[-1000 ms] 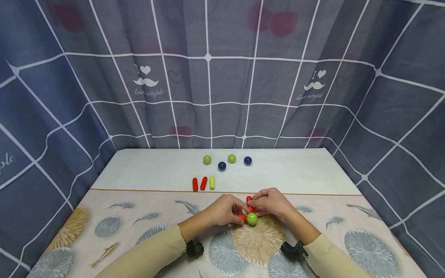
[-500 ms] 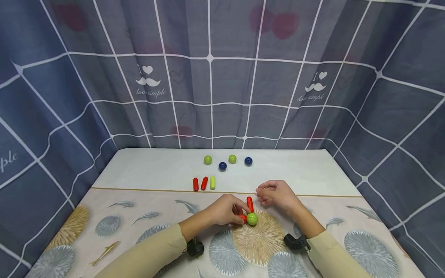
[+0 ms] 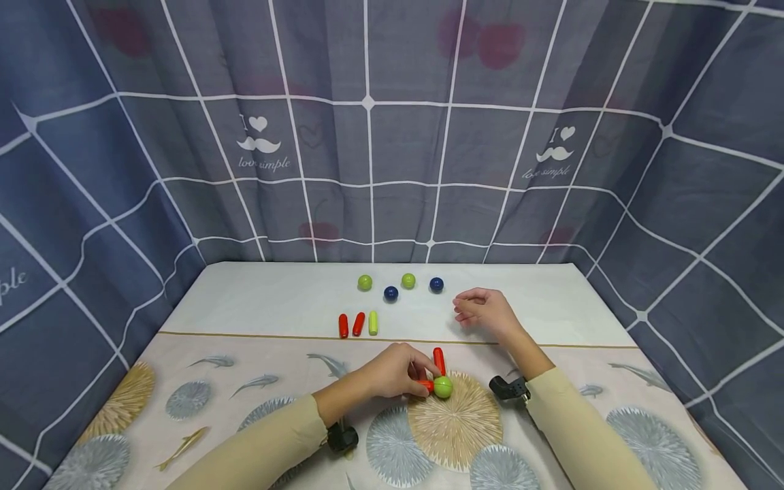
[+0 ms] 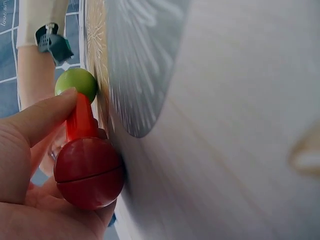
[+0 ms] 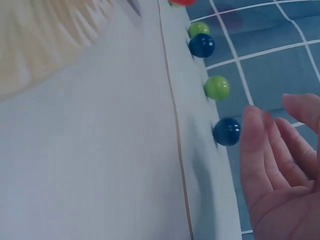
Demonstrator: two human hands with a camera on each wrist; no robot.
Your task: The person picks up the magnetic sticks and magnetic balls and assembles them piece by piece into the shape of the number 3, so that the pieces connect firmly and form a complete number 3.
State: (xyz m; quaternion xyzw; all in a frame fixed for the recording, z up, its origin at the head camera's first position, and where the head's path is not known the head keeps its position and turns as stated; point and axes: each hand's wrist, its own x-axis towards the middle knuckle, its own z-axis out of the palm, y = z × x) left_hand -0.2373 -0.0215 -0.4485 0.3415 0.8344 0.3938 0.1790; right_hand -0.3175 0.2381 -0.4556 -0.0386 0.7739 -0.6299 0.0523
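My left hand (image 3: 398, 371) pinches a red stick (image 4: 81, 119) between thumb and fingers. That stick joins a green ball (image 3: 443, 387) to a dark red ball (image 4: 90, 172), which sits by the palm in the left wrist view. A second red stick (image 3: 439, 361) points away from the green ball toward the back. My right hand (image 3: 490, 313) hovers over the white part of the table with loosely bent fingers and nothing in them. Nearest to it is a dark blue ball (image 3: 436, 285), also close to the fingertips in the right wrist view.
Two green balls (image 3: 408, 280) and another dark blue ball (image 3: 390, 294) lie at the back. In front of them are two red sticks (image 3: 343, 325) and a yellow-green stick (image 3: 373, 322). A patterned cloth (image 3: 294, 456) covers the front; a grey checked curtain (image 3: 398, 150) hangs behind.
My right hand has let go of the red stick at the green ball and moved back over the white area. The left hand keeps its grip in the same place.
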